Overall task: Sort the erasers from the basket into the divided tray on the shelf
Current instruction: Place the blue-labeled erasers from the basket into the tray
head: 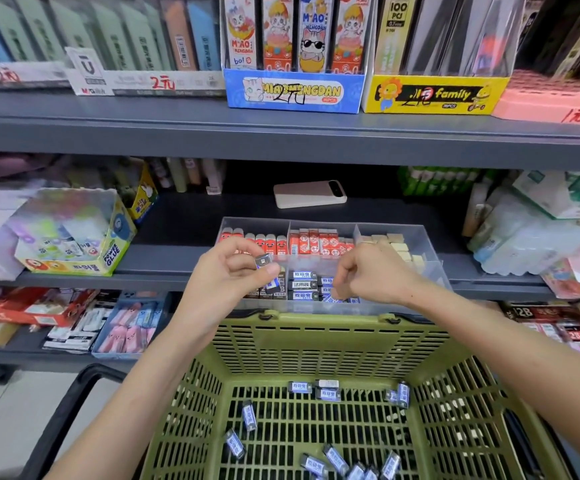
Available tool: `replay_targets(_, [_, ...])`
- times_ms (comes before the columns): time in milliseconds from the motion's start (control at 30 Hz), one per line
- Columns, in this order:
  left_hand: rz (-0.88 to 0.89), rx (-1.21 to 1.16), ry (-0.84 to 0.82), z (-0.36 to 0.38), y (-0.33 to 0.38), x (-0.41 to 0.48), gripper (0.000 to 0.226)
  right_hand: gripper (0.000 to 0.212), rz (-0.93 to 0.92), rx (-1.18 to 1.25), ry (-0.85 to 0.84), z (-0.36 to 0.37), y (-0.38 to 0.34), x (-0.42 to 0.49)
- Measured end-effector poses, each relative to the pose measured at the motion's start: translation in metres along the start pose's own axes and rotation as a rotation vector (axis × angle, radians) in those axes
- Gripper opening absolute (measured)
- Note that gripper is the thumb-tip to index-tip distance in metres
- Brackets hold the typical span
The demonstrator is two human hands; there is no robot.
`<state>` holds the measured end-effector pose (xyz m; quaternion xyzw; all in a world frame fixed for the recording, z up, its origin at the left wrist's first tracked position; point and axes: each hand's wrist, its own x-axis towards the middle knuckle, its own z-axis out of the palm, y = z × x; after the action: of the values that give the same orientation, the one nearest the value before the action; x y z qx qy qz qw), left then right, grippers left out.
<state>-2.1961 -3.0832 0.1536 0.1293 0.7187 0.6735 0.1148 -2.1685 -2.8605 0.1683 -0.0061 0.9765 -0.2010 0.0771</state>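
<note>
Pale phone (309,194) lies flat, back up, w/ a Power Glue box (74,244) well to its left. Above: blue cat-print display box (293,90) just beside a yellow "family" box (434,95), both w/ handwritten prices.

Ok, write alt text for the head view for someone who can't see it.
A person's left hand pinches an eraser over a clear divided tray on a shop shelf, while the right hand curls its fingers over the tray's front compartments. Below, a green basket holds loose erasers.
</note>
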Motion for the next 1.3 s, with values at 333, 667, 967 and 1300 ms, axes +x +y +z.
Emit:
replay_targets(333, [0.026,-0.059,-0.054,0.003,-0.001,0.001,0.019,0.021,-0.067,-0.116,-0.046,0.000,0.005,0.000])
replay_targets(667, [0.032,-0.046,-0.047,0.008,-0.003,0.000,0.024,0.058,-0.067,-0.223,-0.119,0.007,0.012,0.000])
replay_targets(967, [0.056,-0.113,-0.005,0.023,-0.004,0.002,0.033,0.007,-0.128,0.854,0.016,0.007,-0.027,-0.019])
replay_targets(1300, [0.298,0.316,-0.004,0.045,0.002,0.007,0.009,0.011,0.000,1.018,0.186,-0.009,-0.003,-0.013])
